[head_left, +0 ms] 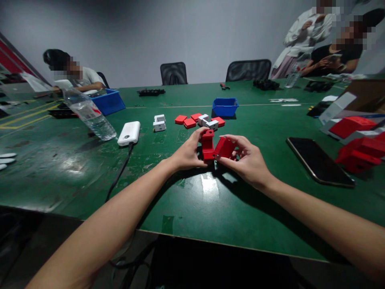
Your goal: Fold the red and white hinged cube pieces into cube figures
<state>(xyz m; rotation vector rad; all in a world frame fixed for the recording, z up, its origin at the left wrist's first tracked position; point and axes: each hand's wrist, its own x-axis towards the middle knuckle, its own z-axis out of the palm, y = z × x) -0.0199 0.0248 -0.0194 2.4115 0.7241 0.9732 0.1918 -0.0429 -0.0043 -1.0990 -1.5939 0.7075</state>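
Note:
My left hand (pixel 191 150) is closed around a red bracket-like block (pixel 207 145) with a notch in its side. Thumb and fingers of my right hand (pixel 248 160) grip a ribbed red block (pixel 225 147), tilted toward the first. The two red pieces meet or nearly meet at their lower corners; I cannot tell whether they are joined. Just beyond my hands lie several flat red pieces (pixel 189 123) and white blocks (pixel 212 125). A white U-shaped bracket (pixel 159 123) stands apart to their left.
A white power bank (pixel 129 133) with a black cable and a tilted water bottle (pixel 89 114) are at left. Farther back sits a small blue bin (pixel 225 107). A phone (pixel 320 161) and more red parts (pixel 361 154) lie at right. Other people are around the table.

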